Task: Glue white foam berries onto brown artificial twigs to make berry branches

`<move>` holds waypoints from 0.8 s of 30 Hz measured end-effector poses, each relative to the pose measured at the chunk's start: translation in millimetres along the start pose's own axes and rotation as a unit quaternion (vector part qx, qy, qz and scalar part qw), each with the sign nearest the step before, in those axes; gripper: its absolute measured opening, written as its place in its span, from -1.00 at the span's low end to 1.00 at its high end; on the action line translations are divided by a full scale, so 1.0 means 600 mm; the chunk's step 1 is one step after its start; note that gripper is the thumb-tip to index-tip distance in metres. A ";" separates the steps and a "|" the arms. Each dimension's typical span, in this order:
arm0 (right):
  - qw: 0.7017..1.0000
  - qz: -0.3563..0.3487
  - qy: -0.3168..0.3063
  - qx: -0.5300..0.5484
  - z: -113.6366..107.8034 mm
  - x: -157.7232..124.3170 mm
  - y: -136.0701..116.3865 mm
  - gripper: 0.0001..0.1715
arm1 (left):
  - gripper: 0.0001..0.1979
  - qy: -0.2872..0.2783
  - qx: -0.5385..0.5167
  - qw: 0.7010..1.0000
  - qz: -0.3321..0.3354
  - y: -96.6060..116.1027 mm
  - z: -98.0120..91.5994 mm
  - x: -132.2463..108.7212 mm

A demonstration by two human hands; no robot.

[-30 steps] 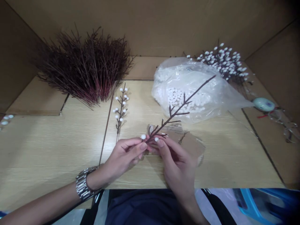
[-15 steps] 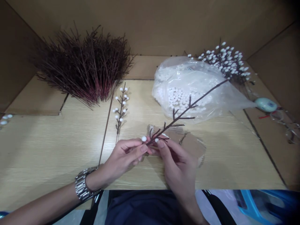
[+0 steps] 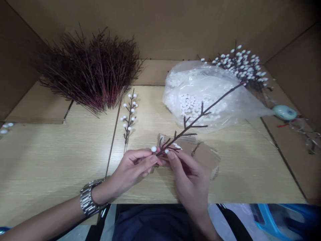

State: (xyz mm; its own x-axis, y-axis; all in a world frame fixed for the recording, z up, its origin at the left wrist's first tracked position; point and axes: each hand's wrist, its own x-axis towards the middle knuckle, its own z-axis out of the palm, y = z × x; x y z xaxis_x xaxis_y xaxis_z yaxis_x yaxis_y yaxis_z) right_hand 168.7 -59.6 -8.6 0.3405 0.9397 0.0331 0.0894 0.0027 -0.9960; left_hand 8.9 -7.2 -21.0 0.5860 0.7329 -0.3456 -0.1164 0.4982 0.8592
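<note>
A dark brown twig (image 3: pixel 193 124) with short side shoots slants up to the right from my hands. My left hand (image 3: pixel 136 169) pinches its lower end between thumb and fingers, and a white berry (image 3: pixel 153 149) sits just above the thumb. My right hand (image 3: pixel 190 179) is closed on a second white berry (image 3: pixel 167 151) at a low side shoot of the twig. Behind the twig lies a clear plastic bag (image 3: pixel 200 90) of white berries. A twig with several white berries (image 3: pixel 129 117) rests on the table left of the bag.
A big heap of bare dark twigs (image 3: pixel 97 70) lies at the back left. Berried twigs (image 3: pixel 240 65) are bunched at the back right. Torn cardboard (image 3: pixel 207 155) lies beyond my right hand. A pale green oval object (image 3: pixel 284 112) is at the right, with cardboard walls (image 3: pixel 175 30) around.
The twig's upper part has shifted very slightly up and left. My right hand has moved a little to the left with its berry. My left hand is nearly still.
</note>
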 end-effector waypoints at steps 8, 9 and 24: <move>1.000 -0.012 0.012 -0.019 0.000 0.001 0.000 -0.81 | -0.68 0.010 0.018 1.000 0.007 0.006 0.005 0.000; 1.000 -0.011 0.012 -0.017 0.001 0.002 0.000 -0.81 | -0.67 0.011 0.019 1.000 0.005 0.007 0.005 0.000; 0.915 -0.168 -0.026 -0.365 -0.152 0.156 -0.043 -0.73 | -0.66 0.034 0.038 0.998 0.020 0.007 -0.003 -0.001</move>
State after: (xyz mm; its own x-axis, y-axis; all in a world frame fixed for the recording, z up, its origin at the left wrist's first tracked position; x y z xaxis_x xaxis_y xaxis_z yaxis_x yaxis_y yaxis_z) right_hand 283.8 -3.1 27.7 0.1358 0.9425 0.3053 0.7895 0.0833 -0.6081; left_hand 6.8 -4.7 -18.0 0.5255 0.7826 -0.3338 -0.0750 0.4334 0.8980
